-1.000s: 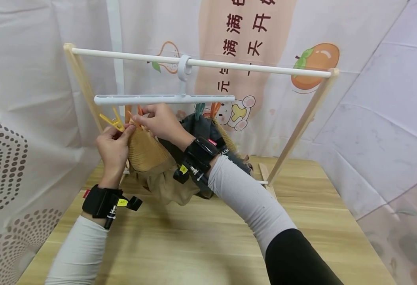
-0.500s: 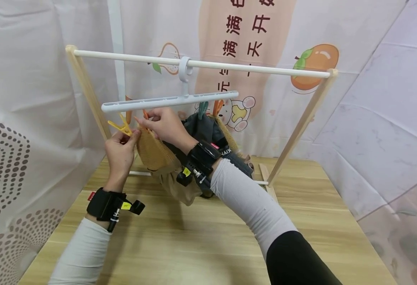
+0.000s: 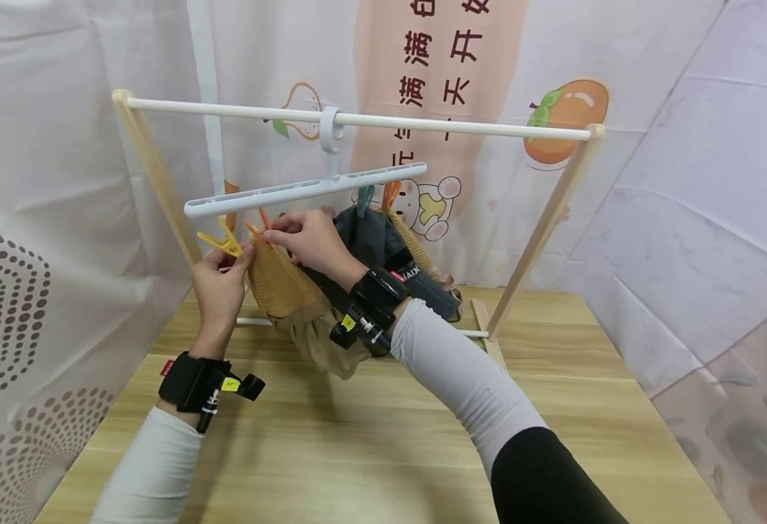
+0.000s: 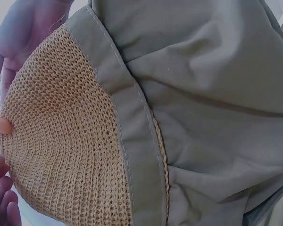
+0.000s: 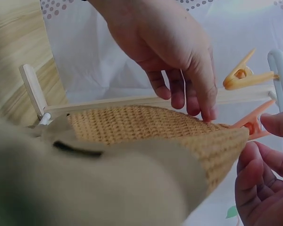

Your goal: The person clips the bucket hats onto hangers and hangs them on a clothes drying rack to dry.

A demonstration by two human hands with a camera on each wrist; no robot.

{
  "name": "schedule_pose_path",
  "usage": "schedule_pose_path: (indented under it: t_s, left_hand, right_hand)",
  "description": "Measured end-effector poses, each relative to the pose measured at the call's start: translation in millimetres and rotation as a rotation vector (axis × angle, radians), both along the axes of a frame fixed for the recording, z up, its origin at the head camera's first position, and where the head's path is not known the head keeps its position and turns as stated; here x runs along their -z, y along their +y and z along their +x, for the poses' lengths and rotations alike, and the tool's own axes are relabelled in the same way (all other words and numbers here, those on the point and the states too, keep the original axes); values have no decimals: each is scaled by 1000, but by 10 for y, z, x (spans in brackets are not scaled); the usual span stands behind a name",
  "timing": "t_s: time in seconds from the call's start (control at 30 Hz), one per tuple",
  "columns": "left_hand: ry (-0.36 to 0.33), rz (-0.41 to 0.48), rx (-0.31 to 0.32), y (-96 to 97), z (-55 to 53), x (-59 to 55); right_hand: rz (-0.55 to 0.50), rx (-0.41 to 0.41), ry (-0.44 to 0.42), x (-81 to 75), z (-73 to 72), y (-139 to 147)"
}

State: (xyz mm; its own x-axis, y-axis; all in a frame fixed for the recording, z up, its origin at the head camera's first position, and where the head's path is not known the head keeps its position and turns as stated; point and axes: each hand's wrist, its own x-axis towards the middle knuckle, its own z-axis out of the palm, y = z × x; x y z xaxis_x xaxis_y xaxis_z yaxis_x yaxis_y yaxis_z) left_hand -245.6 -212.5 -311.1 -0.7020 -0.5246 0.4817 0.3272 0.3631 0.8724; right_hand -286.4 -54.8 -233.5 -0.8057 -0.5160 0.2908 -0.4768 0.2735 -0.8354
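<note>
A khaki cloth sun hat with a tan woven brim (image 4: 70,122) hangs below the left part of the white hanger (image 3: 259,198). An orange clothespin (image 5: 255,121) bites the brim's edge. My right hand (image 3: 314,244) has thumb and index finger at this clothespin, pinching its lower handle. Beside it, my left hand (image 3: 220,287) holds the brim's edge between thumb and fingers. Just above the left fingertips a yellow clothespin (image 3: 223,242) hangs with nothing in its bite. To the right, a dark grey hat (image 3: 367,236) hangs from a green clothespin (image 3: 364,198) and another orange clothespin (image 3: 391,194).
The hanger hooks over the white rail (image 3: 449,125) of a wooden stand, whose slanted leg (image 3: 547,225) is on the right and second leg (image 3: 150,167) on the left. Beneath lies the wood-grain table (image 3: 383,451). Printed curtains (image 3: 475,218) close off the back and sides.
The hanger's left end has dipped while its right end has risen. My left hand, the brim and the yellow clothespin have shifted rightward. The orange clothespin stays on the brim.
</note>
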Motion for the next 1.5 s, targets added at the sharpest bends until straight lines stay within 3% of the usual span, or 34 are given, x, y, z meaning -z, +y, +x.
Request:
schedule_pose_path:
  t_s: [0.3, 0.6, 0.93, 1.5]
  left_hand:
    - [-3, 21, -40, 10, 52, 53]
    - [76, -17, -77, 16, 83, 136]
    - [47, -39, -49, 68, 119, 179]
    - [48, 1, -9, 85, 159, 200]
  right_hand:
    - [-5, -2, -3, 112, 33, 72]
    - [44, 46, 6, 193, 44, 136]
    - [53, 54, -23, 322, 26, 325]
    - [41, 55, -17, 415, 51, 506]
